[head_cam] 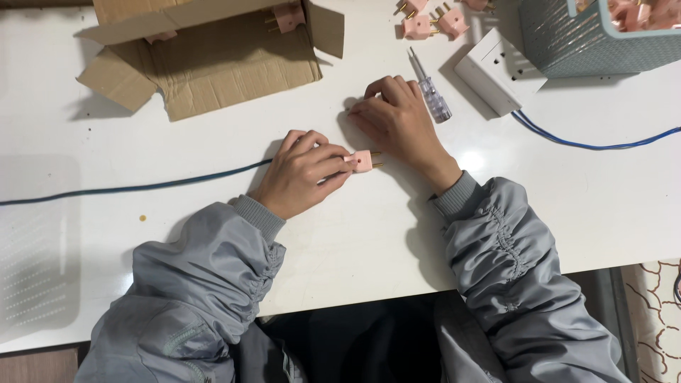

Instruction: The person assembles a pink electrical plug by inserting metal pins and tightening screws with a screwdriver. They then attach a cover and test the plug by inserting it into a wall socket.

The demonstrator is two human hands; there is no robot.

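My left hand (301, 172) pinches a small pink plug (363, 161) with brass prongs that point right, held just above the white table (340, 241). A blue cable (142, 188) runs left from under that hand. My right hand (394, 117) rests curled on the table just behind the plug; whether it holds anything is hidden by the fingers. A clear-handled screwdriver (431, 96) lies right beside its knuckles.
An opened cardboard box (213, 60) sits at the back left with a pink plug (287, 18) inside. More pink plugs (433, 21) lie at the back. A white socket block (496, 71) with a blue wire (589, 145) and a teal basket (589, 42) stand back right.
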